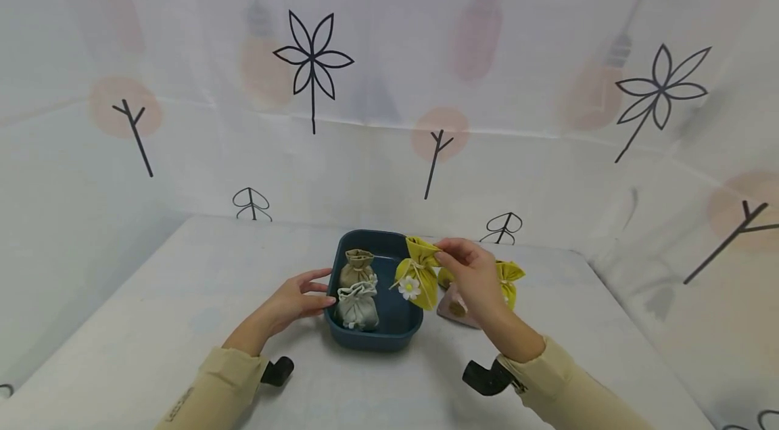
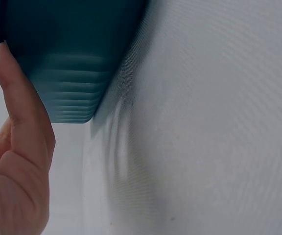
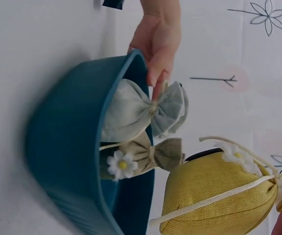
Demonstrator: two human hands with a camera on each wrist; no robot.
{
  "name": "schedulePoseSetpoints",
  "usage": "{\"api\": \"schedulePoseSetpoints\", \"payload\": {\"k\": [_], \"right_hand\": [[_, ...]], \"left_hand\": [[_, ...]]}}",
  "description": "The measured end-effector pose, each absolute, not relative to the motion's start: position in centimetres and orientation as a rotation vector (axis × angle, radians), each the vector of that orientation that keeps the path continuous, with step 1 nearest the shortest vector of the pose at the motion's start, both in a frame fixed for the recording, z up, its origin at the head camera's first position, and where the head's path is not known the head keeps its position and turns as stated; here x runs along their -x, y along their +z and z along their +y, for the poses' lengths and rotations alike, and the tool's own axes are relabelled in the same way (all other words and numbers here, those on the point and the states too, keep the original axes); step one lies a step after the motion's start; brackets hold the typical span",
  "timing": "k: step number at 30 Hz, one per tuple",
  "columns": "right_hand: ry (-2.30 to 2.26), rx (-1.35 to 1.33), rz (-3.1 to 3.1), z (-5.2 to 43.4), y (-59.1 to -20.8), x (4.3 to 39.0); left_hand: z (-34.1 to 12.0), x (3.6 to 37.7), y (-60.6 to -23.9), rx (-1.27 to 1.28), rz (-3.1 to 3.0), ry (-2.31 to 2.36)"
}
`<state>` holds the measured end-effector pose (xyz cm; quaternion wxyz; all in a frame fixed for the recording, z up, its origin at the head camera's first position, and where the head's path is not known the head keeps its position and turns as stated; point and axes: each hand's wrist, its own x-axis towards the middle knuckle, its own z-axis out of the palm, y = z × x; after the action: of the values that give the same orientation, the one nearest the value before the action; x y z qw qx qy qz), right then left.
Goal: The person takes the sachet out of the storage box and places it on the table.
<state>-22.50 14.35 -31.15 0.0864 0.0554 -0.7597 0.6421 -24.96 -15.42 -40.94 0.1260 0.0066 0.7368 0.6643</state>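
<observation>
White counter (image 1: pixel 182 322), printed backdrop (image 1: pixel 377 166) — we see right fingers (image 1: pixel 455 245) pinching the yellow drawstring pouch (image 1: pixel 416 281) by its neck, body hanging near-upright over the blue bin (image 1: pixel 377 343)'s right rim; left fingers (image 1: pixel 313 275) hold its left.

The dark teal open-topped tub (image 1: pixel 372 343), rectangular with rounded corners, stands upright. Raised above its rim, on its right side, hangs a plump yellow drawstring pouch (image 1: pixel 428 287), neck up, cinched with pale cord and bearing a white, yellow-centred flower (image 1: pixel 410 287).
</observation>
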Motion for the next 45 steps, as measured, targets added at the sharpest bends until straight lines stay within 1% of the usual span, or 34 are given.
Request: {"api": "schedulePoseSetpoints", "payload": {"k": [10, 19, 34, 38, 40, 43, 45], "right_hand": [[1.905, -0.138, -2.216, 16.3, -32.6, 20.6], [1.810, -0.174, -2.243, 18.6, -34.0, 19.6], [1.778, -0.209, -2.179, 23.3, -36.1, 18.9], [1.777, -0.190, -2.188, 25.2, -37.2, 19.4], [1.781, -0.205, -2.184, 26.9, -38.8, 20.5], [1.727, -0.251, -2.182, 29.7, -42.4, 22.9], [1.713, -0.232, -2.195, 30.1, -42.5, 23.1]], "left_hand": [[-15.3, 24.7, -40.9, -0.007, 2.158, 1.933], [-15.5, 24.6, -40.9, -0.034, 2.154, 1.933], [-15.5, 24.9, -41.0, -0.031, 2.137, 1.940], [-15.5, 24.9, -40.9, -0.018, 2.146, 1.942], [-15.5, 24.9, -40.9, -0.022, 2.139, 1.942], [-15.4, 25.0, -40.8, -0.030, 2.131, 1.941], [-15.5, 25.0, -40.8, -0.034, 2.127, 1.939]]}}
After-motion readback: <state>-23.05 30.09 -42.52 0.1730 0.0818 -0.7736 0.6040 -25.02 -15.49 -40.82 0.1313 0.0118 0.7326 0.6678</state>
